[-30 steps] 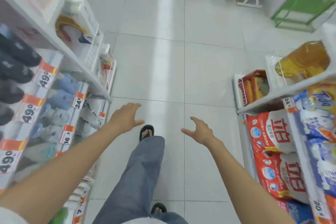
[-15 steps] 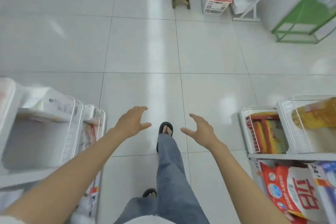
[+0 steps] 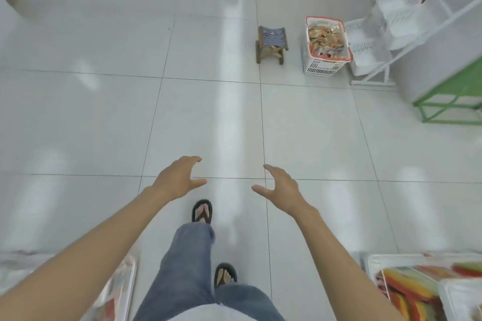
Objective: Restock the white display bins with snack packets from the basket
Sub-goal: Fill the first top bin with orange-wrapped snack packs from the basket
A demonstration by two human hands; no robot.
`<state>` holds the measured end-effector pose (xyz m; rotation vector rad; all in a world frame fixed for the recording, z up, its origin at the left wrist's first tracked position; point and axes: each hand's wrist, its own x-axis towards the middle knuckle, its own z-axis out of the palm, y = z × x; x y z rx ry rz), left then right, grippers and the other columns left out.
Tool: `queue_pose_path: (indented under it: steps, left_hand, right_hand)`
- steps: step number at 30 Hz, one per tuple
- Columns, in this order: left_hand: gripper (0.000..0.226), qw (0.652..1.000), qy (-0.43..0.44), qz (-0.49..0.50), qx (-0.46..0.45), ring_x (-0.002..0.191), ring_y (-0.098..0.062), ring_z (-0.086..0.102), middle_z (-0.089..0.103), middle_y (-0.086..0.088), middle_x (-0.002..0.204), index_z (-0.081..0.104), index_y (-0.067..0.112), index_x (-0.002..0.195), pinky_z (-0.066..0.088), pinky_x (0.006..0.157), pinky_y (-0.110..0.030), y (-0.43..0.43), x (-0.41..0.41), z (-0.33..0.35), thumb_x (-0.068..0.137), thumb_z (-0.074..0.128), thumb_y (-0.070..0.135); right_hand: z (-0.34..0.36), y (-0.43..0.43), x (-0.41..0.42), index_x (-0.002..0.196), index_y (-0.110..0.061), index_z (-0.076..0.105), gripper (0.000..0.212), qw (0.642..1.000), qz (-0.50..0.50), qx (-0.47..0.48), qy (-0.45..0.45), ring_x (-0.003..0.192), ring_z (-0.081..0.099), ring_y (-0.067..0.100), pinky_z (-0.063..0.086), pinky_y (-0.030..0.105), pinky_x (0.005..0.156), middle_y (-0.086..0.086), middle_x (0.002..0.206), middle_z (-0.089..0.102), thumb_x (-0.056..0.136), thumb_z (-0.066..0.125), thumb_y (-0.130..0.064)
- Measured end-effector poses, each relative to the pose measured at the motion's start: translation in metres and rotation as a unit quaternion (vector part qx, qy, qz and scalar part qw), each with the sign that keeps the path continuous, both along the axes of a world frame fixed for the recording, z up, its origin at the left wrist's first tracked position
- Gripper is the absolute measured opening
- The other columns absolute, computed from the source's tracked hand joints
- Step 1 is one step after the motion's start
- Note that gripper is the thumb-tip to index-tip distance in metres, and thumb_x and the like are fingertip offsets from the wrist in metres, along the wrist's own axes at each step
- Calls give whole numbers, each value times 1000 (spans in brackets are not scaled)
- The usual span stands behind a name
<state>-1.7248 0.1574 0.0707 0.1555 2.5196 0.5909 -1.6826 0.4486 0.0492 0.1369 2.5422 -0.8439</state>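
A white basket with a red rim (image 3: 323,66) stands on the tiled floor far ahead to the right, filled with snack packets (image 3: 324,39). Right of it, white display bins (image 3: 365,47) sit on a slanted white rack (image 3: 427,0). My left hand (image 3: 177,178) and my right hand (image 3: 280,187) are stretched out in front of me above the floor, fingers relaxed and spread, holding nothing. Both are well short of the basket.
A small wooden folding stool (image 3: 271,44) stands left of the basket. A green metal frame (image 3: 453,104) is at the right. Wire shelf bins with goods sit at the bottom left (image 3: 122,292) and bottom right (image 3: 407,284). My legs in jeans and sandals (image 3: 202,212) are below.
I have walked forward out of the aisle; the shelves on both sides have slipped back to the frame's bottom corners, and the basket, stool and rack are nearer. Both hands stay empty and outstretched.
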Motion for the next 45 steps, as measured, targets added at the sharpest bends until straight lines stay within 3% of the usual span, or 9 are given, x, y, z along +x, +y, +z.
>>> queue_pose_path:
  steps: [4,14,22,30,38,45]
  left_hand:
    - [68,1000,5,0,8,137,-18,39,36,1,153,34,23,149,37,107,-34,8,-147,-17,92,61,47]
    - [66,999,-11,-46,9,131,-19,45,41,0,149,36,24,146,42,102,-37,73,-479,3,91,62,48]
    - [63,996,3,-89,0,130,-16,45,42,3,147,38,26,145,41,102,-35,160,-752,-19,91,62,48]
    - [65,990,8,-139,11,127,-17,47,45,0,144,38,24,146,41,102,-33,251,-993,11,91,63,47]
    - [64,980,6,-200,20,127,-19,48,45,-2,145,38,22,146,41,102,-34,355,-1226,-12,92,63,45]
    - [61,941,-42,-336,1,129,-18,45,43,0,145,38,23,145,40,103,-35,501,-1336,-17,93,61,44]
  right_hand:
    - [-7,9,-142,148,-25,33,71,1000,-25,9,7,138,34,17,23,42,116,-2,149,38,88,61,-53]
    - [3,54,-434,147,-26,34,73,995,-94,15,-31,138,35,17,24,41,115,-2,150,38,86,61,-57]
    - [-26,146,-669,148,-25,33,73,985,-172,-6,-19,139,33,17,24,42,115,-1,151,36,88,61,-55]
    - [-11,225,-884,147,-26,34,75,975,-214,-26,-52,139,34,18,25,44,115,-1,151,37,85,62,-57]
    - [-25,304,-1067,149,-28,31,77,957,-282,-20,-66,142,30,20,24,48,116,0,155,33,85,62,-59]
    - [-38,373,-1157,150,-25,30,78,920,-383,-49,-61,143,30,20,25,45,115,-1,155,33,86,61,-58]
